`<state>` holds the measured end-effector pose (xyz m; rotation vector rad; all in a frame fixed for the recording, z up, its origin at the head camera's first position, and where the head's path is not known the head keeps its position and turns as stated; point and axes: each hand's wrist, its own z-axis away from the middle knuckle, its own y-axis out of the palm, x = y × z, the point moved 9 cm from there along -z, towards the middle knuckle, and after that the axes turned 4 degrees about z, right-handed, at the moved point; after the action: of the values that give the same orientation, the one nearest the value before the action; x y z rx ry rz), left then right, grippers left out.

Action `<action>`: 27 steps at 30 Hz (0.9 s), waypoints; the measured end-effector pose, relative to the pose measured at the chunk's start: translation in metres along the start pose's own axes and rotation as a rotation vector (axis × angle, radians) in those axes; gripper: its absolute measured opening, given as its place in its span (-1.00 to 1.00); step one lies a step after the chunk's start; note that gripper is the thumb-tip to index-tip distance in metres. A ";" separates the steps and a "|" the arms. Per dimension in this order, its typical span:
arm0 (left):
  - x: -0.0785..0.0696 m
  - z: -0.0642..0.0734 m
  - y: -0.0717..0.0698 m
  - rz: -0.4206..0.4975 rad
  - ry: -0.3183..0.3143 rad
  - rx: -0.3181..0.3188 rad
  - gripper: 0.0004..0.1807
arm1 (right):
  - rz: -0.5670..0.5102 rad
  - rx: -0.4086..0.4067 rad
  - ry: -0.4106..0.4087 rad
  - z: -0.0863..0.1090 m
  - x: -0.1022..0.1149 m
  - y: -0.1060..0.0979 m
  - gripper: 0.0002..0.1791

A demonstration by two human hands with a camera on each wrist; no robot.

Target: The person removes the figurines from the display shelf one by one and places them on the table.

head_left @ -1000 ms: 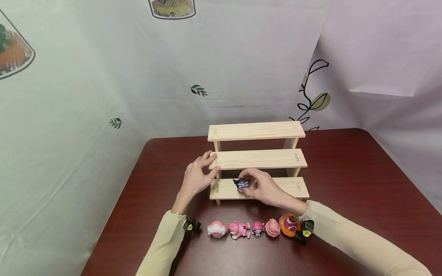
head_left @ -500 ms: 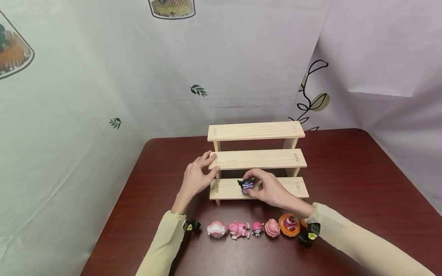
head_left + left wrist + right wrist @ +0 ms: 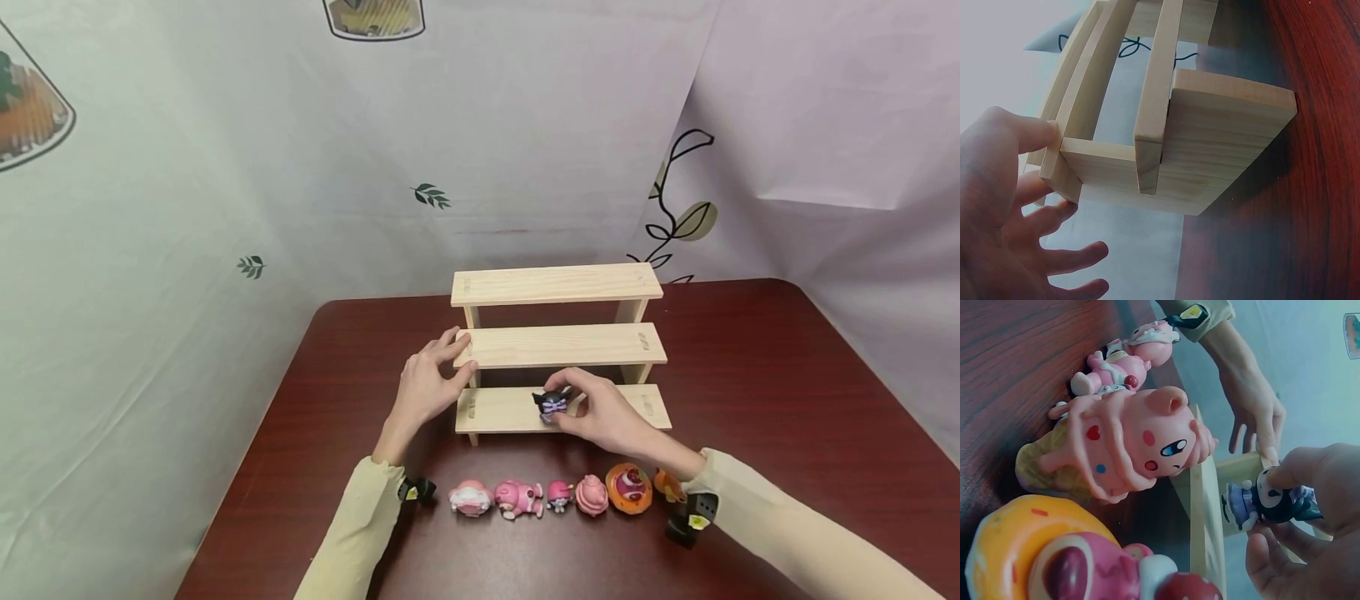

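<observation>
My right hand [image 3: 606,415] pinches a small black figurine [image 3: 552,403] with a purple bow between thumb and fingers, at the lowest board of a three-step wooden display stand [image 3: 562,282]. In the right wrist view the figurine [image 3: 1272,499] shows a white face and purple clothing, its feet close over the board. My left hand [image 3: 431,385] grips the left end of the middle board. Seen from the left wrist, the thumb lies on the board's edge, the index finger curls against it, and the other fingers [image 3: 1079,256] spread loosely.
In front of the stand, a row of figurines lies on the dark red table [image 3: 360,350]: a pink-and-white one [image 3: 471,498], a pink bear [image 3: 519,499], a small pink-hatted one [image 3: 558,496], an ice-cream-cone figure [image 3: 592,496], an orange ring figure [image 3: 628,489] and an orange piece [image 3: 667,485].
My right hand has slid to the right along the lowest board with the black figurine. The orange piece at the row's right end has come into view. My left hand has stayed put.
</observation>
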<state>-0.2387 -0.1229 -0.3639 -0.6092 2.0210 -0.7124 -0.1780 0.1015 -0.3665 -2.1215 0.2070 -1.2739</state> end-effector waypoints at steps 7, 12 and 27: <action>-0.002 -0.001 0.000 -0.003 0.004 0.000 -0.48 | -0.010 -0.009 0.000 0.007 0.001 -0.007 -0.63; -0.003 0.000 0.001 0.001 0.012 -0.001 -0.47 | 0.010 -0.020 0.009 0.014 0.000 -0.016 -0.62; 0.000 0.000 0.000 -0.010 0.005 0.002 -0.47 | 0.028 -0.034 0.009 0.034 -0.004 -0.031 -0.57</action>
<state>-0.2385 -0.1225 -0.3639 -0.6173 2.0234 -0.7226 -0.1574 0.1429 -0.3618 -2.1342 0.2633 -1.2727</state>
